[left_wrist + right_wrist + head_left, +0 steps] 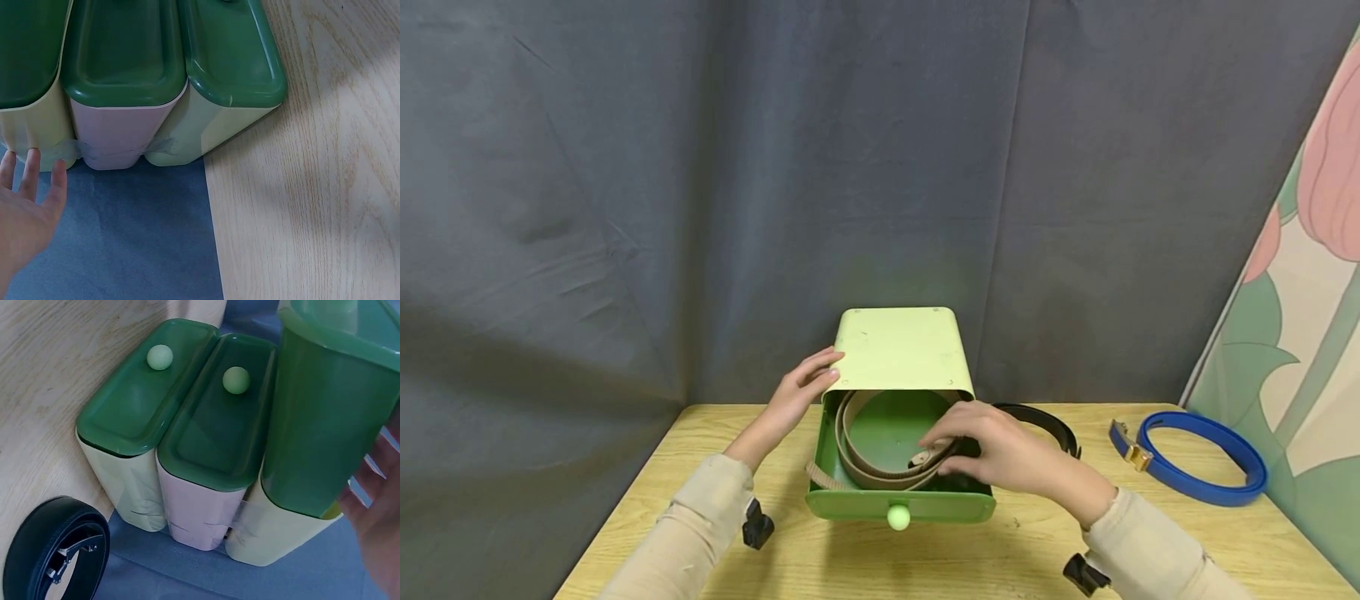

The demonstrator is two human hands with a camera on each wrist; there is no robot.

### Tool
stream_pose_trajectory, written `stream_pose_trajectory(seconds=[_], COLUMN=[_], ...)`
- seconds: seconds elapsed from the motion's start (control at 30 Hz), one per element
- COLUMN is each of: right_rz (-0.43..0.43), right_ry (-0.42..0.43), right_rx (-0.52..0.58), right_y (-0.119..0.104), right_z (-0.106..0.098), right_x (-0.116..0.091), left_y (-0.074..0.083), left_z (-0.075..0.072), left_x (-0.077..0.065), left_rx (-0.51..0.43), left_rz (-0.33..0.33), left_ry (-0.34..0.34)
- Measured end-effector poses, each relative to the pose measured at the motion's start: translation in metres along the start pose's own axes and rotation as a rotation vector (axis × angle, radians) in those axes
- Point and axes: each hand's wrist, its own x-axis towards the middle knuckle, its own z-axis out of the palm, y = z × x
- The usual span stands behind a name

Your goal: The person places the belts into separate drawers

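In the head view, a green drawer (850, 505) with a round pale knob (898, 517) stands pulled out of a pale yellow-green box (902, 346). A coiled tan belt (880, 479) lies inside, and one end hangs over the drawer's left edge. My right hand (1000, 446) reaches into the right side of the drawer and pinches the belt between thumb and fingers. With its fingertips, my left hand (793, 404) touches the left side of the box. The right wrist view shows the drawer's green side (331, 419), hiding the belt.
On the wooden table to the right lie a black belt (1054, 421) and a coiled blue belt (1232, 495) with a gold buckle (1138, 457). Two more closed drawers, a pink-sided one (203, 512) and a pale-sided one (128, 481), adjoin the box. A grey curtain (850, 167) hangs behind.
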Motion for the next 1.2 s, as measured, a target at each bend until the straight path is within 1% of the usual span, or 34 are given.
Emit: stream_pose_trajectory(seconds=[0.13,0.17,0.27,0.37,0.47,0.6,0.7,0.77,0.83,0.97,1.07,1.2], right_rz=[0.036,0.034,0.002,-0.066,-0.083,-0.051,-0.022,0.004,0.053,0.155,0.171,0.152], right_ry=[0.08,0.106,0.178,0.251,0.307,0.407,0.497,0.536,0.546,0.527,0.528,0.537], right_rx=[0.006,0.004,0.02,0.035,0.025,-0.011,-0.016,-0.008,0.007,0.034,0.036,0.032], right_y=[-0.007,-0.009,-0.019,-0.029,-0.038,-0.043,-0.042,-0.041,-0.042,-0.044,-0.043,-0.041], right_z=[-0.004,-0.005,-0.005,-0.002,0.002,0.009,0.015,0.019,0.023,0.027,0.03,0.033], right_x=[-0.007,-0.009,-0.014,-0.019,-0.026,-0.039,-0.049,-0.056,-0.063,-0.072,-0.074,-0.074], left_y=[0.0,0.0,0.0,0.0,0.001,0.003,0.003,0.003,0.003,0.002,0.002,0.0], left_z=[0.002,0.002,0.004,0.005,0.005,0.006,0.006,0.005,0.005,0.004,0.003,0.003], left_x=[0.002,0.003,0.005,0.006,0.006,0.006,0.005,0.005,0.004,0.005,0.005,0.005], left_rx=[-0.001,-0.002,-0.007,-0.015,-0.016,-0.017,-0.019,-0.023,-0.024,-0.025,-0.025,-0.042], left_rz=[-0.005,-0.005,-0.007,-0.007,-0.011,-0.009,-0.007,-0.004,-0.002,-0.003,-0.009,-0.004], left_ry=[0.006,0.005,0.005,0.003,-0.001,0.0,0.005,0.006,0.006,0.005,0.007,0.008])
